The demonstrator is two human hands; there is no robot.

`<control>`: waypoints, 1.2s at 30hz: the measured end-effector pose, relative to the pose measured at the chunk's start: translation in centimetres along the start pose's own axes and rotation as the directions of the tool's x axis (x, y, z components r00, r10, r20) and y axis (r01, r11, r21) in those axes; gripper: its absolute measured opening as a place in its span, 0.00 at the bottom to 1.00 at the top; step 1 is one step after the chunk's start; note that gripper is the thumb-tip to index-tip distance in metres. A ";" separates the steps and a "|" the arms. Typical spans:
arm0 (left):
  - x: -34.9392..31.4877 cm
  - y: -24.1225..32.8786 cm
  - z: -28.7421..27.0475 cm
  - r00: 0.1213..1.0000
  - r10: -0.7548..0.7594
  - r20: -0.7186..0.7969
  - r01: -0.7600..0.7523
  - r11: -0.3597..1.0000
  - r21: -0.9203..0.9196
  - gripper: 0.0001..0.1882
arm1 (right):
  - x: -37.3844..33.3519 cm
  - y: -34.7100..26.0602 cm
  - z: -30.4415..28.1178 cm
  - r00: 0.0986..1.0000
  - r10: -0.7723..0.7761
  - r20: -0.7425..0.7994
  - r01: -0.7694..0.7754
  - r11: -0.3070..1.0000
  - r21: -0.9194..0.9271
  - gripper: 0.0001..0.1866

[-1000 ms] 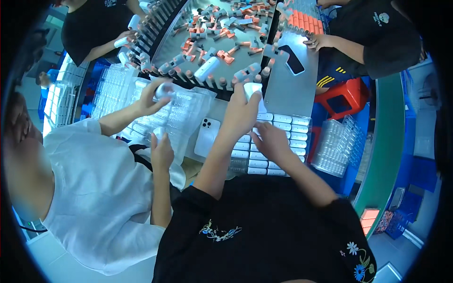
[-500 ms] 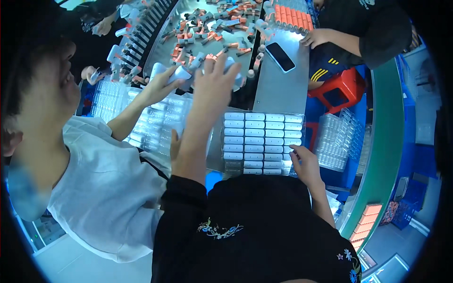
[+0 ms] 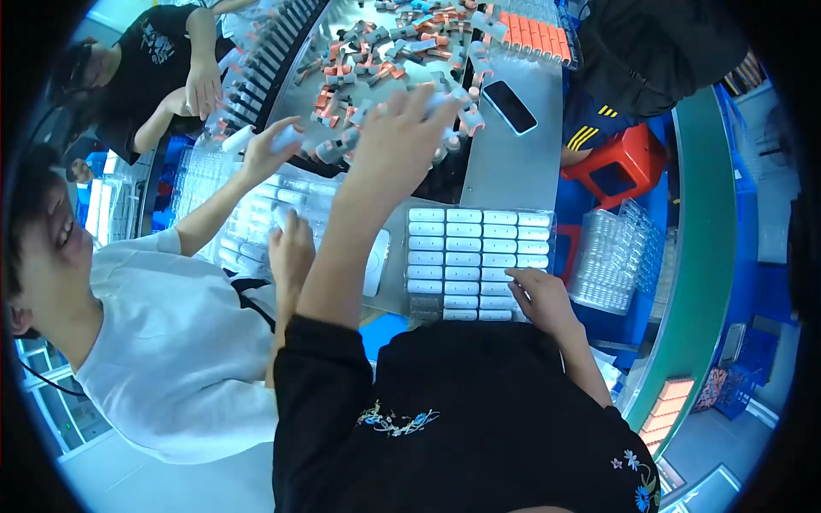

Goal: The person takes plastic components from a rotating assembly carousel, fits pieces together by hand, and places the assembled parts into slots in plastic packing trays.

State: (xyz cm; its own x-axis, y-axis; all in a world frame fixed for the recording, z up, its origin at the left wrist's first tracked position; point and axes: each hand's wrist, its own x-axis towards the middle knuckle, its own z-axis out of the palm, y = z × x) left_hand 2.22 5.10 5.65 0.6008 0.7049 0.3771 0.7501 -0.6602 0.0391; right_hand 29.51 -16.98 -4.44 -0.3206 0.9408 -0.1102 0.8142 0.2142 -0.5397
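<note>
My left hand point(image 3: 395, 145) is stretched over the far work surface, above a pile of grey and coral parts point(image 3: 376, 64). A pale piece point(image 3: 437, 102) shows at its fingertips; motion blur hides whether they grip it. My right hand point(image 3: 545, 301) lies at the right side of a clear plastic tray point(image 3: 553, 221), its fingers extended and touching the white pieces there. Rows of smooth white rounded pieces point(image 3: 463, 244) fill most of this tray. Dark pockets without white pieces show at its near left corner.
Left of me, a person in a white shirt point(image 3: 184, 350) handles white pieces over another tray. A phone point(image 3: 510, 107) lies on the metal table. Orange pieces point(image 3: 534, 36) stand beyond it. Right are a red stool point(image 3: 620, 167) and stacked clear trays point(image 3: 611, 261).
My left hand has moved slightly right and farther out. My right hand has shifted a little left and nearer. The neighbour's hands have moved left; the hand by the orange pieces has gone from view.
</note>
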 end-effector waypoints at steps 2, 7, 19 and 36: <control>0.6 -0.9 1.8 0.991 0.136 0.012 -0.136 0.988 0.067 0.28 | -0.2 -0.3 -0.3 0.999 -0.040 -0.008 0.040 0.999 0.001 0.13; 2.6 -5.0 6.7 0.904 0.293 0.311 -0.336 0.937 0.094 0.33 | -0.7 0.5 -0.5 1.000 -0.012 0.002 0.012 1.000 0.009 0.15; 1.1 -6.2 5.2 0.634 -0.428 0.644 0.324 0.903 0.282 0.30 | 1.4 4.1 0.9 0.994 0.106 0.012 -0.101 0.973 -0.208 0.22; -20.7 -4.9 9.3 0.784 -0.568 -0.249 0.609 0.782 0.134 0.24 | 0.8 3.0 -0.1 0.995 0.092 0.026 -0.089 0.991 -0.096 0.20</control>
State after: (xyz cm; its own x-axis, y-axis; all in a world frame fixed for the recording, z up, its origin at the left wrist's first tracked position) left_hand -11.33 -3.79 -10.93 -0.0241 0.8632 0.5043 0.9893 -0.0522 0.1365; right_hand 31.73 -15.55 -6.12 -0.2566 0.9494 -0.1811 0.8822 0.1535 -0.4451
